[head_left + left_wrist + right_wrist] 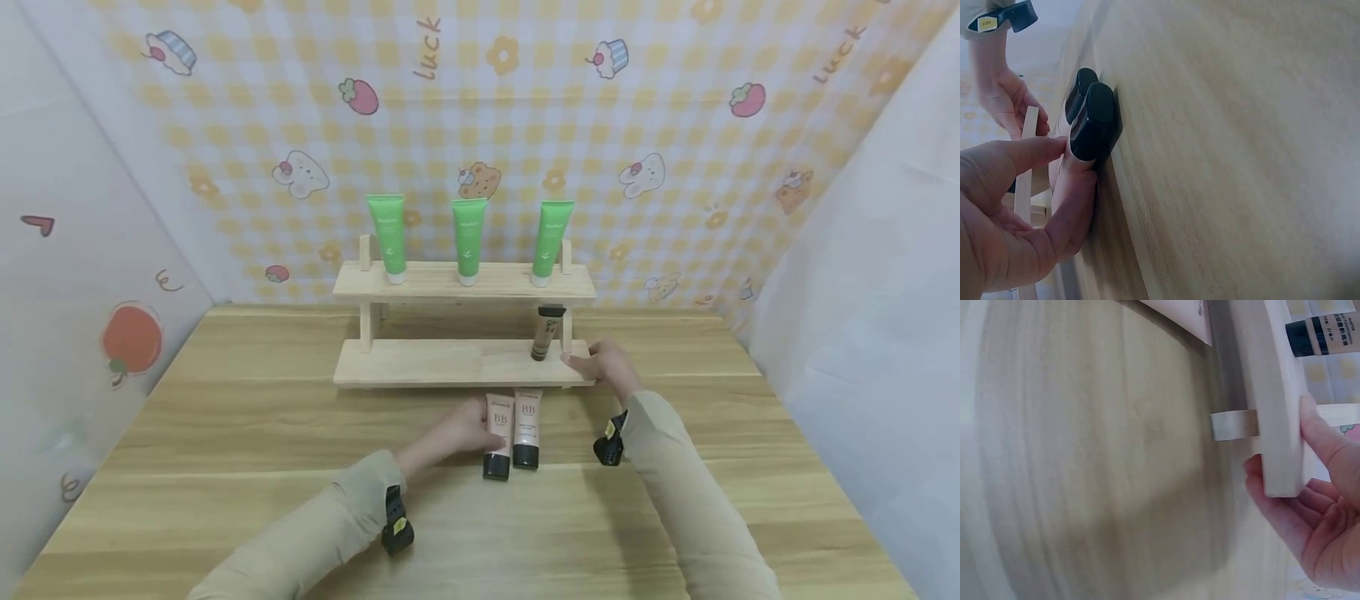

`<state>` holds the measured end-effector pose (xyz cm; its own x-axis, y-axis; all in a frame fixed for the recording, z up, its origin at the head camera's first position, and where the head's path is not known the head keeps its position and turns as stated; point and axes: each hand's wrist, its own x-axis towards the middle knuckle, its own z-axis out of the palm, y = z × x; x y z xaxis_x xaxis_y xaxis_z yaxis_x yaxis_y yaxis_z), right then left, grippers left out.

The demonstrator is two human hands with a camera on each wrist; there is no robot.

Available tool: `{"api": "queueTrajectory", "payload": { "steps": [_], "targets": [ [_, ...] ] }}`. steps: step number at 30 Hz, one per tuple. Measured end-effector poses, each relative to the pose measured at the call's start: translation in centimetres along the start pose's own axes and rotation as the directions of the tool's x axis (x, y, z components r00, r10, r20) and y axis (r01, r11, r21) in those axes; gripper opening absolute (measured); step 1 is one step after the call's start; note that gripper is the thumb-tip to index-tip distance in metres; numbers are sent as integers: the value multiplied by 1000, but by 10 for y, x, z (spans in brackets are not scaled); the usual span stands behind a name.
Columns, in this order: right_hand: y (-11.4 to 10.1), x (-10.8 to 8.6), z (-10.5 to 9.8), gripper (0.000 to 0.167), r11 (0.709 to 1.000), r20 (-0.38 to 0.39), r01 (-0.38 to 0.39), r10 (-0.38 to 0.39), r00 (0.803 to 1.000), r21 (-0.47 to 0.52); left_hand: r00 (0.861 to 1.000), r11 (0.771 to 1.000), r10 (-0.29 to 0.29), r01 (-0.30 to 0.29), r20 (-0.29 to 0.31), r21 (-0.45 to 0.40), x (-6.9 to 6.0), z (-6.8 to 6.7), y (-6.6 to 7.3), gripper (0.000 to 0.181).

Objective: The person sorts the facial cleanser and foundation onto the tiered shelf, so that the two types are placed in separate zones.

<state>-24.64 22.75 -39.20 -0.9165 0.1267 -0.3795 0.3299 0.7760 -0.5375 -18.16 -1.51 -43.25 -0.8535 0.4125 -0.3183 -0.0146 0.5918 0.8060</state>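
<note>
Two pink BB cream tubes with black caps lie side by side on the table, in front of a two-tier wooden shelf [420,362]. My left hand [461,427] pinches the left BB cream tube [500,412] between thumb and finger near its cap [1092,122]. Just right of it, the other BB cream tube [528,425] lies apart from my fingers. With my right hand [611,367] I grip the right end of the lower board [1282,456], thumb on top and fingers beneath. A brown tube with a black top [546,333] stands on that board, close to my right thumb.
On the upper board [427,279] stand three green tubes, at the left [390,237], middle [468,240] and right [552,240]. A yellow checked backdrop [480,125] rises behind the wood-grain table [262,433], and white sheets hang on both sides.
</note>
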Motion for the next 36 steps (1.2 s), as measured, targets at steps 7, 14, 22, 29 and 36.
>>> {"api": "queueTrajectory", "payload": {
  "steps": [7, 14, 22, 29, 36],
  "targets": [
    [12, 5, 9, 76, 992, -57, 80, -75, 996, 93, 998, 998, -65, 65, 2, 12, -1, -2, 2, 17],
    [14, 9, 2, 77, 996, 29, 47, -50, 998, 73, 997, 997, -71, 71, -5, 3, -1, -1, 1, 13],
    [12, 9, -4, 69, 991, 54, 101, -106, 993, 86, 996, 996, -84, 84, -9, -11, -2, 2, 1, 10],
    [11, 5, -10, 77, 990, 76, 118, -124, 989, 83, 997, 996, -78, 78, 2, -30, 0, 2, 2, 12],
    [9, 8, -8, 77, 991, 102, 92, -102, 990, 100, 995, 995, -96, 97, 15, -38, 2, 2, -2, 13]
  ]
}}
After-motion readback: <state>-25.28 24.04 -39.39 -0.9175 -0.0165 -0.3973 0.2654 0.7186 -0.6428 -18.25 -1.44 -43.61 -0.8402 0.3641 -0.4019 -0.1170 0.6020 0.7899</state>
